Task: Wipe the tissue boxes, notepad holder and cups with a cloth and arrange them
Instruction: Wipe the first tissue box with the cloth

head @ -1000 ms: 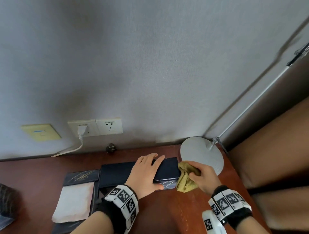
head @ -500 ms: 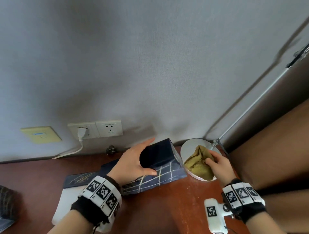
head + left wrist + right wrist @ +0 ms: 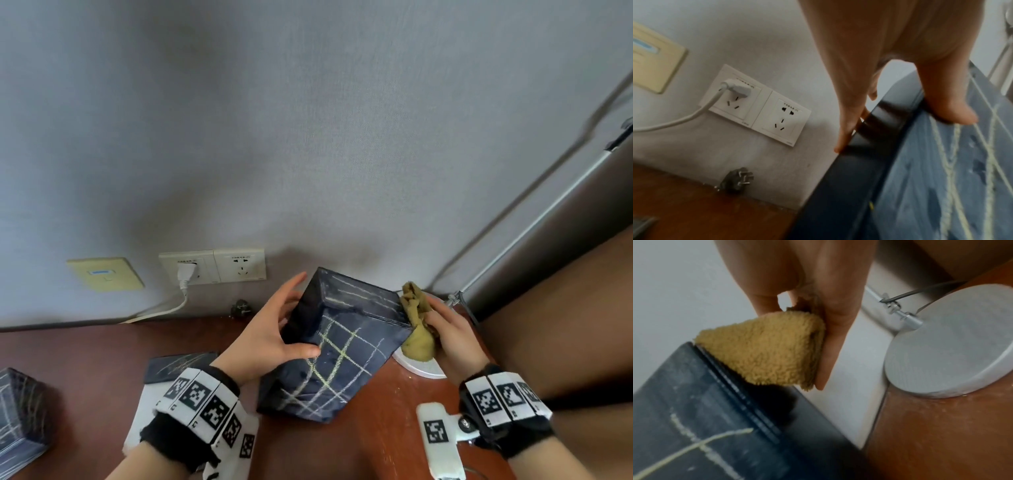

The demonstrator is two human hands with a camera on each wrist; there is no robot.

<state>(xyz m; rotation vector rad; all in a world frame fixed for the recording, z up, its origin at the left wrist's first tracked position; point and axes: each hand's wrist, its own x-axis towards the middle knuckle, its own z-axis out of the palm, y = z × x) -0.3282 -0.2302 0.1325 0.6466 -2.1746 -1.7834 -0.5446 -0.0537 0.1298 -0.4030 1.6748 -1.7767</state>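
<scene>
A dark navy tissue box (image 3: pixel 342 346) with pale grid lines stands tilted on one end on the brown table (image 3: pixel 85 359). My left hand (image 3: pixel 274 329) grips it, thumb on the lined face and fingers along the glossy side; the left wrist view shows the hand (image 3: pixel 900 129) holding the box (image 3: pixel 941 178) the same way. My right hand (image 3: pixel 448 332) holds a bunched yellow cloth (image 3: pixel 416 329) against the box's upper right edge. In the right wrist view the cloth (image 3: pixel 766 350) touches the box (image 3: pixel 705 426) at its corner, pinched by my right hand (image 3: pixel 818 321).
A round white lamp base (image 3: pixel 421 366) sits just behind the cloth, its pole (image 3: pixel 534 222) leaning right. A dark notepad holder (image 3: pixel 178 366) with white paper lies left of the box. A second tissue box (image 3: pixel 20 418) is at the left edge. Wall sockets (image 3: pixel 212 267) and a loose plug (image 3: pixel 241 307) are behind.
The tissue box went from lying flat to standing steeply on its end in my left hand. My right hand brought the cloth from over the lamp base to the box's right edge.
</scene>
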